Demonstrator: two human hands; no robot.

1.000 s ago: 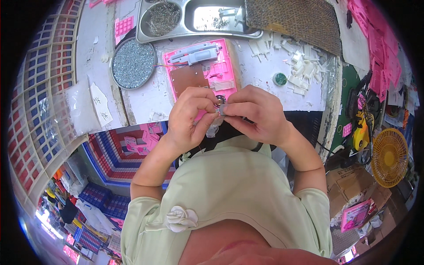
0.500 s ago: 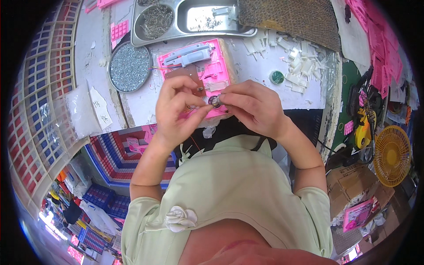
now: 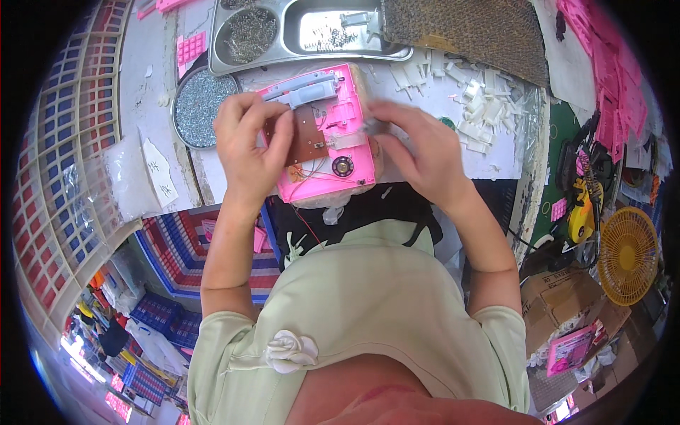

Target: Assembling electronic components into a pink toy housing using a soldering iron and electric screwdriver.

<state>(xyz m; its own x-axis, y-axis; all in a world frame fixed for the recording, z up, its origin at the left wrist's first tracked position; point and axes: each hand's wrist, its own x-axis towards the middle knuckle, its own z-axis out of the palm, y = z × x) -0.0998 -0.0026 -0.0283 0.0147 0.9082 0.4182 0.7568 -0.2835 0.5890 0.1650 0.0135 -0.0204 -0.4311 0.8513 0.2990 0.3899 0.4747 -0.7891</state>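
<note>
A pink plastic casing [image 3: 322, 185] lies open in front of me. A brown circuit board [image 3: 306, 139] with thin wires sits on its left part, and a grey plastic piece [image 3: 315, 93] lies along its far end. In the near right corner is a small round black speaker [image 3: 343, 166]. At the board's left edge is my left hand [image 3: 248, 145], thumb and forefinger pinched together; what is between them is hidden. My right hand [image 3: 425, 152], partly blurred, is just right of the casing. Its fingertips hold a small grey thing [image 3: 371, 126], too smeared to name.
Left of the casing stands a round dish of small screws [image 3: 204, 106]. A metal tray [image 3: 297, 58] with springs is at the back. White plastic parts [image 3: 485, 106] lie loose on the right, near a brown textured mat [image 3: 467, 32]. A white plastic lattice [image 3: 78, 142] rises at far left.
Both hands have moved apart from over the speaker, the left one leftward to the board's edge, the right one to the right and farther away. The speaker now shows uncovered in the casing.
</note>
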